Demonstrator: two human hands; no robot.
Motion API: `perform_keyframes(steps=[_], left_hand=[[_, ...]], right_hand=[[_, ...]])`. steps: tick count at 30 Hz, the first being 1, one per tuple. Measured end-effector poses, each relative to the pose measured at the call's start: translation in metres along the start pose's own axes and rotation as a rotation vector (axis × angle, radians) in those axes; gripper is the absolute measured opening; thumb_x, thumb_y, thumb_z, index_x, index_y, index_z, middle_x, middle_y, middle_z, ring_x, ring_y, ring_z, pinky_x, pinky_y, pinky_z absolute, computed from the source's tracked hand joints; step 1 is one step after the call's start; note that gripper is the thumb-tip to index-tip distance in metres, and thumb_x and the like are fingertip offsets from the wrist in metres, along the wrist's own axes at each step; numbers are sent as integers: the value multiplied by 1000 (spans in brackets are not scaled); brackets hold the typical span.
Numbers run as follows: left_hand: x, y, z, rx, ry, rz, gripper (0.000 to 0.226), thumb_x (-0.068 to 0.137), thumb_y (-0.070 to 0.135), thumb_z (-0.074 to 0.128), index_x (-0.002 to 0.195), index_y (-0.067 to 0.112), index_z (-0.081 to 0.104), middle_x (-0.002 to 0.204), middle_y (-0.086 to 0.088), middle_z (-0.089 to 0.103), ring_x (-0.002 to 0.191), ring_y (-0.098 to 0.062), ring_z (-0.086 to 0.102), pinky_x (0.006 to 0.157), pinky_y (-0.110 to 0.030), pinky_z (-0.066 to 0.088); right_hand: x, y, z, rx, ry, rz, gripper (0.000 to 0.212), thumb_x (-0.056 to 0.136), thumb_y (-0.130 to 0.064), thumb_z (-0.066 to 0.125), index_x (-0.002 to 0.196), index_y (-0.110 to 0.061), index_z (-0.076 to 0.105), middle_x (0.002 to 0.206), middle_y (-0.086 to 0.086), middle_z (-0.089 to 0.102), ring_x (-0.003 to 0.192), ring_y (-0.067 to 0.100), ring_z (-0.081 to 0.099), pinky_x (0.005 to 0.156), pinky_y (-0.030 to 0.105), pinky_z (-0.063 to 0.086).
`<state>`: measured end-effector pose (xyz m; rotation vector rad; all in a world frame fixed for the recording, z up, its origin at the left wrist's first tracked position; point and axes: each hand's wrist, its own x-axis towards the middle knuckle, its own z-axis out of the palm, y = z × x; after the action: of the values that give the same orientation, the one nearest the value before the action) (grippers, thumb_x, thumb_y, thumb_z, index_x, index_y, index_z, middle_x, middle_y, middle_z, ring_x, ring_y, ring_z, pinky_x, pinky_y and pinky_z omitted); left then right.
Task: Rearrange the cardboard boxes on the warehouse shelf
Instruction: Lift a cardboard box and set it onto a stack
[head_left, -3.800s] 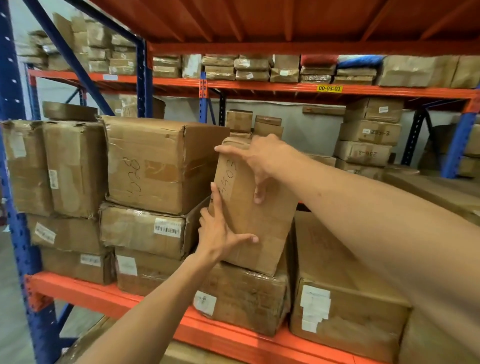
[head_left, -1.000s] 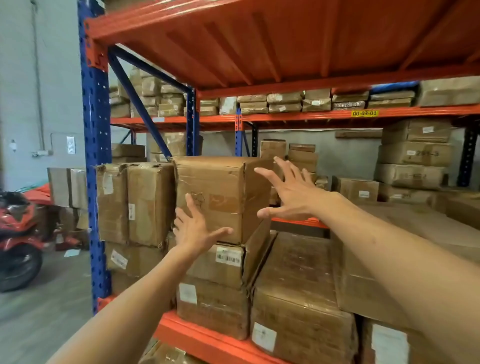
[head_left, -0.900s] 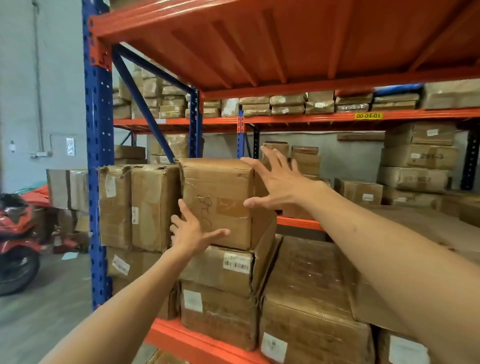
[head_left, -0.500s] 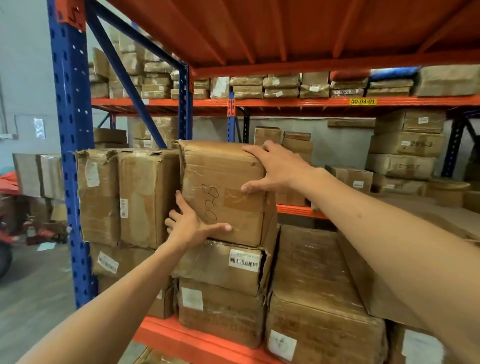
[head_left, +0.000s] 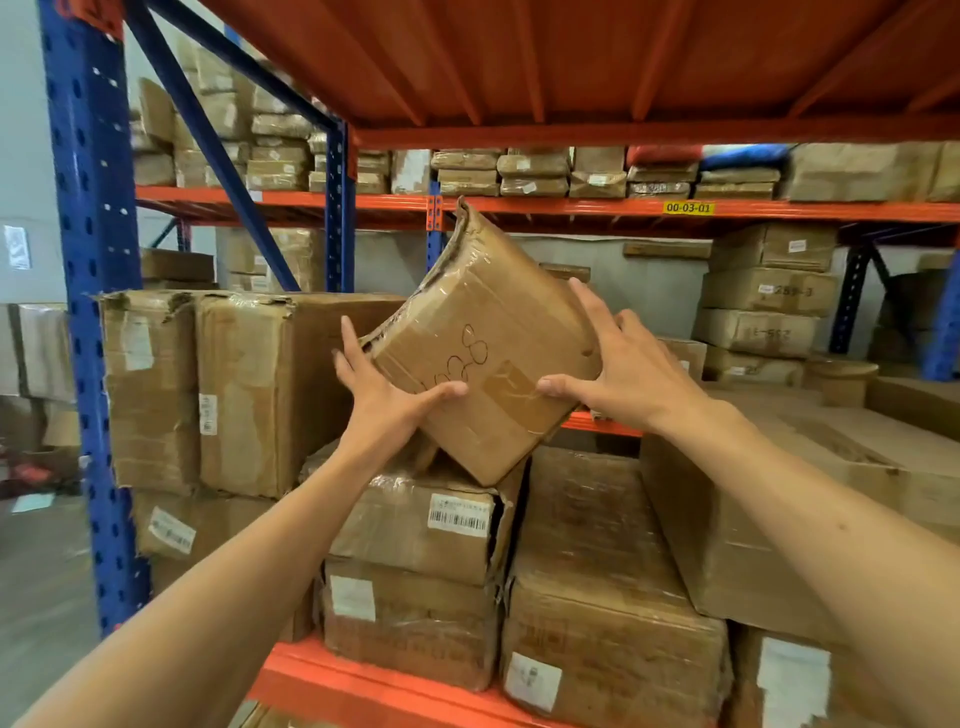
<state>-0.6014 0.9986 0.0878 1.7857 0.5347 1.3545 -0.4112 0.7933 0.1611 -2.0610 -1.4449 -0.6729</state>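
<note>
A taped cardboard box with handwritten numbers (head_left: 483, 343) is tilted to the right, one lower corner resting on the stacked box with a barcode label (head_left: 415, 525). My left hand (head_left: 384, 395) grips its lower left edge, thumb across the front face. My right hand (head_left: 623, 374) holds its right side, fingers spread along the edge. Below the barcode box sits another box (head_left: 410, 618) on the orange shelf beam (head_left: 363, 686).
Two upright boxes (head_left: 244, 389) stand to the left against the blue rack post (head_left: 93, 312). A long flat box (head_left: 597, 571) lies right of the stack, with larger boxes (head_left: 789, 499) beyond. The orange shelf deck (head_left: 571, 62) hangs overhead. More stacked boxes (head_left: 769, 296) fill the rear rack.
Both hands closed on the numbered box and lifted it off the stack, tipping it to the right. The view moved closer to the shelf.
</note>
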Motion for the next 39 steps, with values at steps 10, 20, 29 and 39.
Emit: perform_keyframes(steps=[10, 20, 29, 39], left_hand=[[22, 55, 35, -86, -278, 104, 111, 47, 47, 104, 137, 47, 40, 129, 10, 60, 114, -14, 66, 91, -40, 62], [23, 96, 88, 204, -427, 350, 104, 52, 43, 101, 140, 32, 44, 129, 4, 58, 118, -20, 59, 100, -43, 55], [60, 136, 107, 333, -461, 290, 104, 60, 45, 97, 146, 35, 40, 124, 6, 49, 117, -23, 53, 90, -36, 47], [-6, 103, 78, 565, -489, 302, 120, 55, 52, 97, 150, 41, 24, 130, -14, 44, 114, -38, 55, 102, -50, 47]], right_hand=[[-6, 19, -40, 193, -166, 249, 148, 43, -89, 79, 142, -62, -28, 151, 10, 48, 125, 35, 56, 101, 47, 47], [-41, 58, -57, 147, 134, 421, 155, 40, -83, 83, 159, -42, -8, 165, 7, 29, 140, 36, 39, 86, 49, 56], [-6, 69, -92, 187, -17, 368, 114, 49, -78, 84, 148, -35, 48, 142, -1, 53, 114, 25, 58, 76, 45, 62], [-45, 57, -78, 88, -52, 263, 97, 42, -80, 86, 128, -51, 54, 128, -14, 55, 111, 10, 47, 89, 37, 44]])
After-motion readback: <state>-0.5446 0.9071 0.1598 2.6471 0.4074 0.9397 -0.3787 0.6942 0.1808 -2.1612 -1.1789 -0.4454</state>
